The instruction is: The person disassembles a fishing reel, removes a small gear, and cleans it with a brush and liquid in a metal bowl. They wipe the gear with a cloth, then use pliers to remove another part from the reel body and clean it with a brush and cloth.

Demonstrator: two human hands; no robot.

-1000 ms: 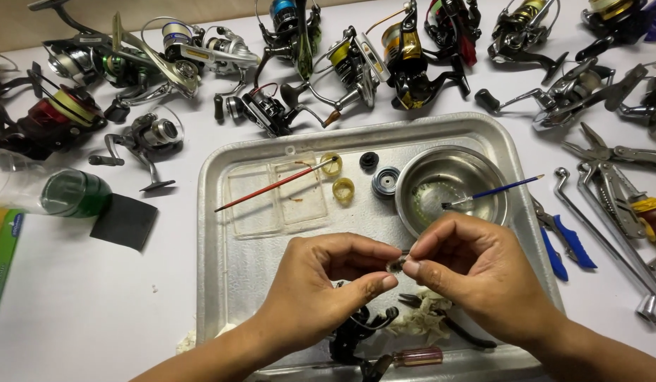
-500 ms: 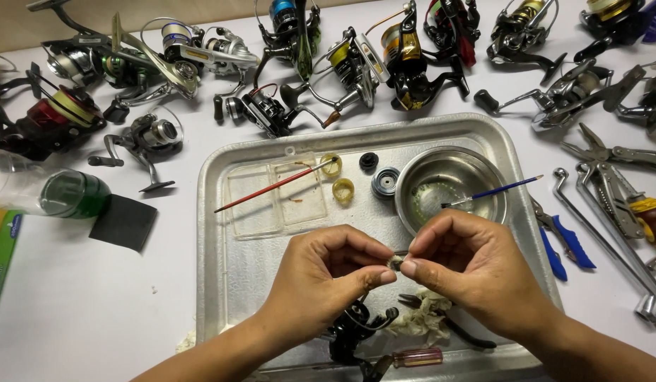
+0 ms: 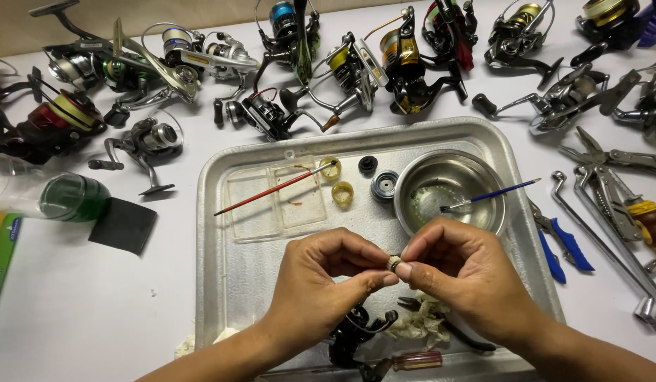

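1. The left hand (image 3: 317, 283) and the right hand (image 3: 462, 272) met over the near half of the metal tray (image 3: 236, 262), each pinching the same small ring-shaped part (image 3: 393, 263) between thumb and fingertips.
2. The tray carried one steel bowl (image 3: 451, 192) by its far right corner, with a blue-handled brush (image 3: 494, 192) leaning over the rim; what lay in the bottom of the bowl was too faint to tell.
3. A clear plastic case (image 3: 275, 199) lay open in the far left part of the tray, and one red-handled brush (image 3: 271, 188) rested across it.
4. Between case and bowl sat two yellowish rings (image 3: 342, 192) and two dark round caps (image 3: 384, 185).
5. At the tray's near edge lay a crumpled rag (image 3: 423, 320), a dark reel body (image 3: 349, 332) and one small screwdriver (image 3: 413, 359).
6. Many fishing reels (image 3: 405, 56) crowded the worktop's far edge, more than ten.
7. Pliers with blue grips (image 3: 565, 244) lay just beside the tray's right edge.
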